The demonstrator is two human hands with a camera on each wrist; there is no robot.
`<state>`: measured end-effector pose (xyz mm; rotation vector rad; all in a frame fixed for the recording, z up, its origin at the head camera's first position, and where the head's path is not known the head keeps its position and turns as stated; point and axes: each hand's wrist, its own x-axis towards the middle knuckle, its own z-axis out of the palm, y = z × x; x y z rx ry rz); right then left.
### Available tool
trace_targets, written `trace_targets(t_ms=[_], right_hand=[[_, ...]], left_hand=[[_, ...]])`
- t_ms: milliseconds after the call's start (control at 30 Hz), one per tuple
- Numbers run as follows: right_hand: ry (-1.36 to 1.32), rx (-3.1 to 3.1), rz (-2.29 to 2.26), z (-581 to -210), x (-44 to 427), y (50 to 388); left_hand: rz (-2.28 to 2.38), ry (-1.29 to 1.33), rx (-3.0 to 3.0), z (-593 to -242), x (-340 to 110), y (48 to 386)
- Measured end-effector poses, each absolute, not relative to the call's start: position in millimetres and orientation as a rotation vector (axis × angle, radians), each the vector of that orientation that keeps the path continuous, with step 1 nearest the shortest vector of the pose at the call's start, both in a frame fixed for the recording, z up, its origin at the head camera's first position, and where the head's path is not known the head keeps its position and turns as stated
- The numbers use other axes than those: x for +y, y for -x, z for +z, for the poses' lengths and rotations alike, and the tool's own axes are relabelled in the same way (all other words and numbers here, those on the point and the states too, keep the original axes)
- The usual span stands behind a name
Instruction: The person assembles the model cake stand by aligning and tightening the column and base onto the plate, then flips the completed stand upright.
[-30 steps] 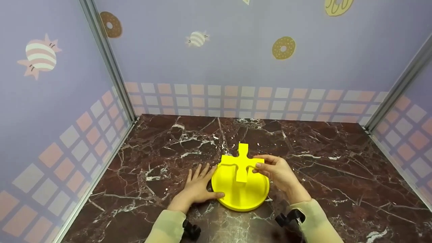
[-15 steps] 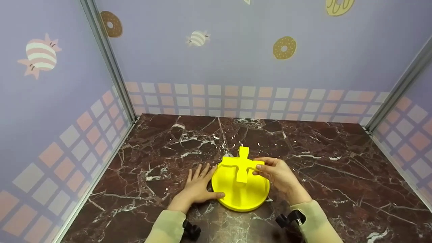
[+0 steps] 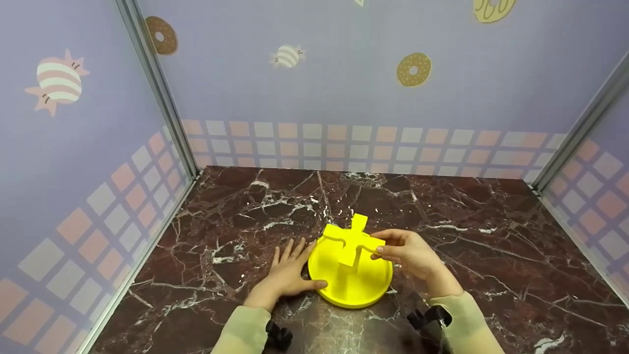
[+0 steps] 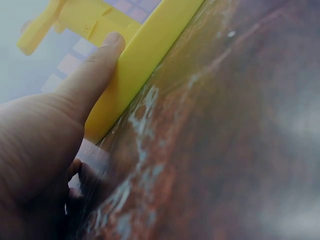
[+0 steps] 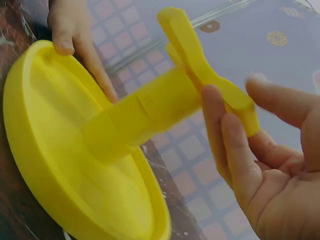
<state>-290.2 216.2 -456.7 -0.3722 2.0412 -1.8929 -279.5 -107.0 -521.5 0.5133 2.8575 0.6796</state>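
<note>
A yellow round tray-like base (image 3: pixel 339 297) with a raised rim lies on the marbled table. From its middle rises a thick post (image 5: pixel 150 105), topped by a yellow cross-shaped knob (image 3: pixel 353 240). My right hand (image 3: pixel 408 253) pinches the knob's right arm between thumb and fingers; the right wrist view shows the fingertips (image 5: pixel 235 130) against that arm. On the base's left side rests my left hand (image 3: pixel 290 273), fingers spread and fairly straight. The left thumb (image 4: pixel 102 65) lies across the rim, seen close in the left wrist view.
The dark red marbled table (image 3: pixel 467 275) is bounded by a back wall (image 3: pixel 314 88) and side walls printed with sweets and tiles. Grey metal posts (image 3: pixel 159 93) stand at the back corners. White specks lie behind the base. Black wrist mounts (image 3: pixel 279 337) sit at both cuffs.
The cross-shaped knob has turned clockwise as seen from above, its right arm coming nearer with my right hand. Earlier it dipped slightly. My left hand and the base have stayed put.
</note>
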Motion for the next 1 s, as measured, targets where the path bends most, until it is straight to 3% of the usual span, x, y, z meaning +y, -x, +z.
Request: trace_targets(t_ms=[800,1000], right_hand=[[0.604,2.275,-1.542,-439.9,221.0,280.1],[0.486,2.404,-1.595,-438.7,231.3,286.5]], left_hand=[[0.689,-0.505,2.849,-520.7,-106.9,278.9],[0.688,-0.51,2.848,-521.0,-107.1,279.2]])
